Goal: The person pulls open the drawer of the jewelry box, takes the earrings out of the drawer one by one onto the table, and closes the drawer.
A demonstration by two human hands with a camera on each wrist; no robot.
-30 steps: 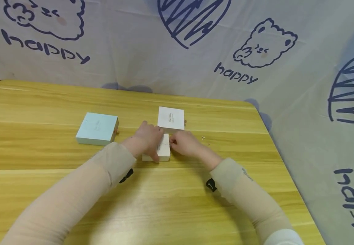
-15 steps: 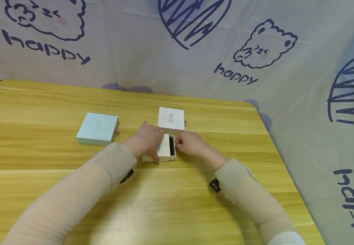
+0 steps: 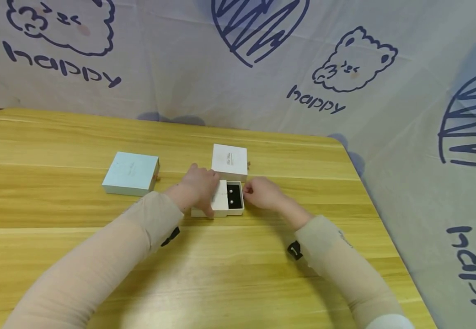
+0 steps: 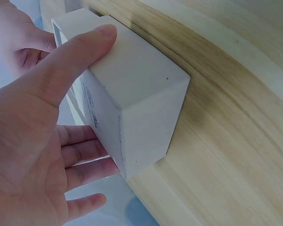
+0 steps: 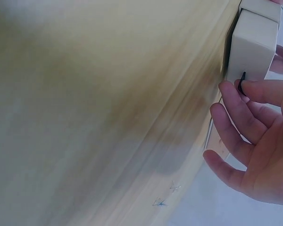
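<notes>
A small white drawer-style jewelry box (image 3: 222,201) lies on the table, its drawer (image 3: 235,212) partly out to the right. Two small round white earrings (image 3: 231,202) sit on the black insert (image 3: 237,188) inside. My left hand (image 3: 198,186) grips the box's outer sleeve (image 4: 146,70), thumb on one side wall and fingers at the opposite edge. With thumb and forefinger, my right hand (image 3: 262,194) pinches a dark pull loop (image 5: 242,85) at the drawer's front; its other fingers are loosely bent. The far part of the sleeve is hidden under my left hand.
Just behind stands another white box (image 3: 229,157) with printed lettering. A light blue box (image 3: 131,172) lies to the left. Tiny shiny pieces (image 5: 160,203) lie on the wooden table beyond my right hand. A printed cloth (image 3: 172,73) hangs behind the table.
My right hand has moved rightward, drawing the drawer out of its sleeve and exposing the black insert and earrings. The left hand has stayed in place on the sleeve.
</notes>
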